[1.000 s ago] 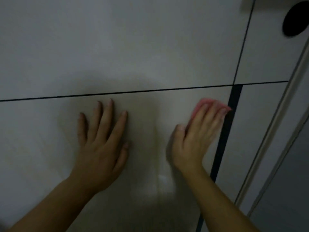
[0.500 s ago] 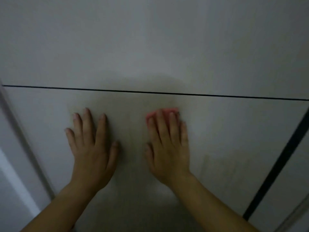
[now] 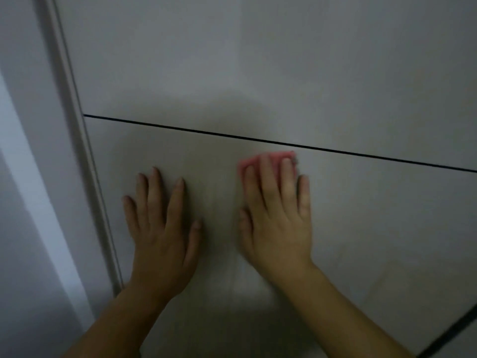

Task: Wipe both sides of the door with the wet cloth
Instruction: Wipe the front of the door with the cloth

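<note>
Evidently pressing pink cloth (image 3: 249, 162) to door (image 3: 361, 228) under flat, straight-fingered right hand (image 3: 278, 223) for wiping; bracing, seemingly, with spread left hand (image 3: 161, 228).

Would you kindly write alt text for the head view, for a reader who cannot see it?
The right hand presses a pink cloth flat against a pale door, just below a thin dark groove; the left hand rests flat beside it.
</note>
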{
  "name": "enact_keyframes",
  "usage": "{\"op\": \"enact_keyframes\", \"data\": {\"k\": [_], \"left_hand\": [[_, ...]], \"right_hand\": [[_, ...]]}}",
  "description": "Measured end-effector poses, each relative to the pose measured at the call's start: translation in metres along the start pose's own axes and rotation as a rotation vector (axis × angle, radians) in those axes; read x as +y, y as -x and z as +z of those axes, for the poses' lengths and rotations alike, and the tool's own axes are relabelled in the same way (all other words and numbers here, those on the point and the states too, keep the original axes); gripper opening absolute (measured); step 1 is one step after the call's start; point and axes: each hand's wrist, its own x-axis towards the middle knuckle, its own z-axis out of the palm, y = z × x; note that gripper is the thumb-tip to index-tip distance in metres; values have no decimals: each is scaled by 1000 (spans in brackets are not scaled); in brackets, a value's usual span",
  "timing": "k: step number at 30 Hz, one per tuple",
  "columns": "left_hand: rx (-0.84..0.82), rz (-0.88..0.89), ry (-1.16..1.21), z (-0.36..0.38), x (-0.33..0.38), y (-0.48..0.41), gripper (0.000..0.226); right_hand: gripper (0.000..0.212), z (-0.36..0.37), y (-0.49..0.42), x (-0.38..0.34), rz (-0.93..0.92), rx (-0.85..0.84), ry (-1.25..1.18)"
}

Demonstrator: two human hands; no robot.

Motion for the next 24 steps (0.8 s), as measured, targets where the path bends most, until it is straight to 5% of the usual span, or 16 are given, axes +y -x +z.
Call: {"op": "enact_keyframes", "data": {"k": [6,12,19,24], "left_hand": [[9,-39,64,0,-14,7,65],[22,-50,84,-4,-49,16,70],[114,-165,309,-6,-36,14,64],[210,-139,280,-4,-6,15,60]], "right_hand": [[79,-7,0,6,254,84,29],[72,8,-57,-61,-448,-115,26],[85,-1,-79,-69,-763,-251,139],[69,-9,-70,-41,-685,-144,-153]]}}
